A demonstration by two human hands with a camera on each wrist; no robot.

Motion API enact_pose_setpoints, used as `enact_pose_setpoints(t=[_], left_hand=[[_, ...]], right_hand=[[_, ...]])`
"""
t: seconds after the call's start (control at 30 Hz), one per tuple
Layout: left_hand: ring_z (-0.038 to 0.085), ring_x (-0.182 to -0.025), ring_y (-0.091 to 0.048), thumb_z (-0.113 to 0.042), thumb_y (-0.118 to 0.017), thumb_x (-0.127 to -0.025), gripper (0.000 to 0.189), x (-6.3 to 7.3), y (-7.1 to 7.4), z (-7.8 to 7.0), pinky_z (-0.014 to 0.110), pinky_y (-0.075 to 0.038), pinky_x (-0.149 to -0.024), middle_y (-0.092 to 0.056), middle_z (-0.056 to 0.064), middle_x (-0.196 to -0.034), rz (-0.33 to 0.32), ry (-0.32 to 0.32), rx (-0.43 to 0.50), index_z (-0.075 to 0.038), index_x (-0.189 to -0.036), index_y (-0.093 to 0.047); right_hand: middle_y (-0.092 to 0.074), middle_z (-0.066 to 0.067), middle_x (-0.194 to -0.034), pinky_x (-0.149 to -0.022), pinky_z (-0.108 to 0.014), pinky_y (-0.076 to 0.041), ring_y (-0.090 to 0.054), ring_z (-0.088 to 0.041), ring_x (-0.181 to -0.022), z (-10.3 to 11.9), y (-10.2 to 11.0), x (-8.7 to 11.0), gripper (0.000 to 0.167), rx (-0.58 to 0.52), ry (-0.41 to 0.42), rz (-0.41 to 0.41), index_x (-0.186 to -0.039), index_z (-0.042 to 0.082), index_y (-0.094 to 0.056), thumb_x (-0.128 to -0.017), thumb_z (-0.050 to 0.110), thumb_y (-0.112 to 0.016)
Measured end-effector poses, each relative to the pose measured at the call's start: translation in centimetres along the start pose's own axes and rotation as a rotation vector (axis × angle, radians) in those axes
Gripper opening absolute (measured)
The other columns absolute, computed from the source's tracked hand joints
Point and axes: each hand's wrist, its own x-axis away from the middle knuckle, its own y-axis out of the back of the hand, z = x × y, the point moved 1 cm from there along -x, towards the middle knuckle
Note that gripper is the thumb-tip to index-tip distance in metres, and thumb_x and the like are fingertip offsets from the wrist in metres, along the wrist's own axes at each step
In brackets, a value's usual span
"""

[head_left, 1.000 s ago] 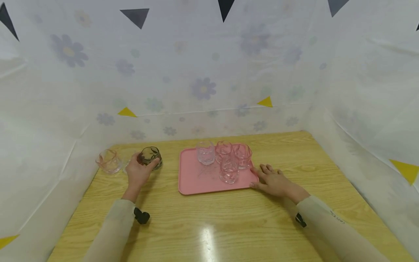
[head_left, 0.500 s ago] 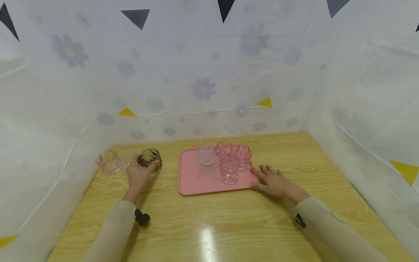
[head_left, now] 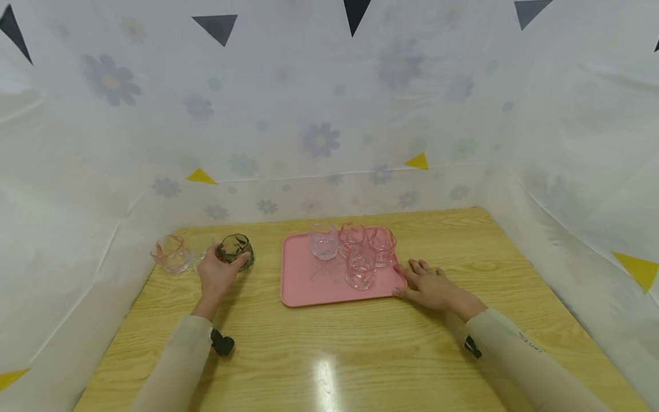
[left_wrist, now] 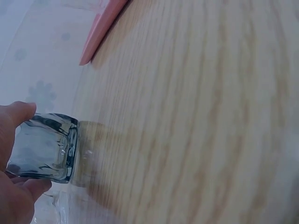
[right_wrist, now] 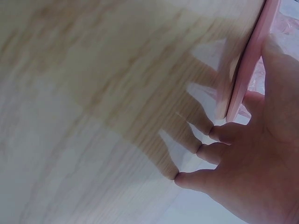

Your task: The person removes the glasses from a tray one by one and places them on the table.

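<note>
My left hand (head_left: 218, 273) grips a smoky dark-grey drinking glass (head_left: 242, 260) around its side, thumb on the near right and fingers behind. In the left wrist view the base of this dark glass (left_wrist: 60, 154) is right at the tabletop. Partly hidden behind that hand stands a clear glass (head_left: 198, 260), with a pale pink-rimmed glass (head_left: 172, 256) to its left. My right hand (head_left: 429, 288) rests with spread fingers at the right edge of the pink tray (head_left: 298, 289). Its thumb (right_wrist: 273, 49) touches the tray rim, while the outer fingertips rest on the table.
On the tray stand a clear glass (head_left: 323, 243) and several pink ones, including a front pink glass (head_left: 360, 272). The wood-grain table (head_left: 334, 343) backs onto a white flowered curtain (head_left: 278, 114), which also rises along both sides.
The dark glass in the left hand has come down very slightly in the head view. My right hand and the tray stay where they were.
</note>
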Motion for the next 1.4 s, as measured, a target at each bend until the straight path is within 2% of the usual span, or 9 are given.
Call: enact_pose_setpoints(t=[0.27, 0.37, 0.5, 0.6, 0.73, 0.83, 1.03, 1.23, 1.4], left_hand=[[0.049, -0.114, -0.067, -0.034, -0.084, -0.092, 0.086, 0.2, -0.1, -0.2, 0.062, -0.057, -0.095, -0.065, 0.036, -0.13, -0.025, -0.01, -0.012, 0.006, -0.155, -0.042], [0.045, -0.099, -0.071, -0.034, -0.086, -0.091, 0.088, 0.2, -0.1, -0.4, 0.06, -0.059, -0.089, -0.069, 0.034, -0.12, -0.035, -0.024, -0.039, 0.005, -0.156, -0.042], [0.028, -0.069, -0.067, -0.038, -0.086, -0.09, 0.093, 0.3, 0.0, -0.5, 0.048, -0.06, -0.072, -0.072, 0.028, -0.099, -0.042, -0.033, -0.079, 0.002, -0.16, -0.038], [0.023, -0.064, -0.063, -0.04, -0.085, -0.09, 0.095, 0.3, 0.1, -0.6, 0.042, -0.054, -0.065, -0.07, 0.025, -0.098, -0.043, -0.038, -0.083, -0.001, -0.162, -0.036], [0.038, -0.086, -0.069, -0.039, -0.085, -0.091, 0.094, 0.4, 0.3, -1.0, 0.052, -0.058, -0.078, -0.067, 0.03, -0.125, -0.055, -0.064, -0.066, -0.002, -0.162, -0.036], [0.049, -0.098, -0.065, -0.036, -0.085, -0.091, 0.09, 0.4, 0.5, -1.4, 0.061, -0.055, -0.088, -0.063, 0.034, -0.133, -0.077, -0.107, -0.073, -0.001, -0.16, -0.039], [0.05, -0.135, -0.056, -0.027, -0.086, -0.091, 0.081, 0.3, 0.9, -2.7, 0.068, -0.05, -0.104, -0.057, 0.032, -0.147, -0.104, -0.2, -0.055, 0.0, -0.156, -0.046], [0.047, -0.136, -0.056, -0.023, -0.086, -0.09, 0.076, 0.1, 0.5, -3.8, 0.064, -0.049, -0.11, -0.058, 0.031, -0.146, -0.053, -0.255, -0.025, 0.001, -0.153, -0.05], [0.047, -0.135, -0.056, -0.023, -0.085, -0.091, 0.075, 0.2, -0.5, -4.9, 0.064, -0.049, -0.108, -0.059, 0.029, -0.145, 0.047, -0.274, 0.005, 0.0, -0.153, -0.05]], right_hand=[[-0.025, -0.035, -0.168, -0.114, -0.086, -0.019, -0.02, -0.06, -0.155, 0.0, 0.1, 0.0, 0.079, 0.002, 0.0, 0.005, -0.167, 0.015, -0.031, -0.107, 0.063, -0.047], [-0.024, -0.035, -0.168, -0.114, -0.086, -0.019, -0.019, -0.06, -0.155, 0.1, 0.1, 0.0, 0.08, -0.001, -0.002, 0.011, -0.167, 0.015, -0.031, -0.106, 0.063, -0.047], [-0.023, -0.035, -0.168, -0.114, -0.086, -0.018, -0.018, -0.06, -0.155, 0.2, 0.2, 0.0, 0.08, -0.008, -0.006, 0.018, -0.167, 0.014, -0.031, -0.106, 0.063, -0.047], [-0.023, -0.035, -0.168, -0.114, -0.085, -0.019, -0.018, -0.06, -0.155, 0.1, 0.2, 0.0, 0.08, -0.002, -0.006, 0.02, -0.167, 0.014, -0.031, -0.107, 0.063, -0.047], [-0.024, -0.035, -0.168, -0.114, -0.085, -0.02, -0.019, -0.06, -0.155, 0.0, 0.0, -0.1, 0.08, 0.011, -0.004, 0.018, -0.167, 0.015, -0.031, -0.106, 0.064, -0.046], [-0.024, -0.035, -0.168, -0.113, -0.085, -0.021, -0.02, -0.06, -0.155, 0.0, 0.0, -0.1, 0.08, 0.015, -0.004, 0.015, -0.167, 0.014, -0.031, -0.106, 0.064, -0.046], [-0.024, -0.036, -0.168, -0.113, -0.085, -0.02, -0.02, -0.06, -0.155, 0.0, 0.1, -0.1, 0.08, 0.007, -0.004, 0.01, -0.167, 0.014, -0.031, -0.106, 0.064, -0.046], [-0.025, -0.036, -0.168, -0.114, -0.085, -0.02, -0.02, -0.06, -0.155, 0.1, 0.1, -0.1, 0.08, 0.011, -0.002, 0.012, -0.167, 0.014, -0.031, -0.107, 0.064, -0.047], [-0.025, -0.036, -0.167, -0.113, -0.085, -0.021, -0.021, -0.06, -0.154, 0.0, 0.1, -0.1, 0.08, 0.014, 0.002, 0.01, -0.167, 0.014, -0.031, -0.106, 0.064, -0.047]])
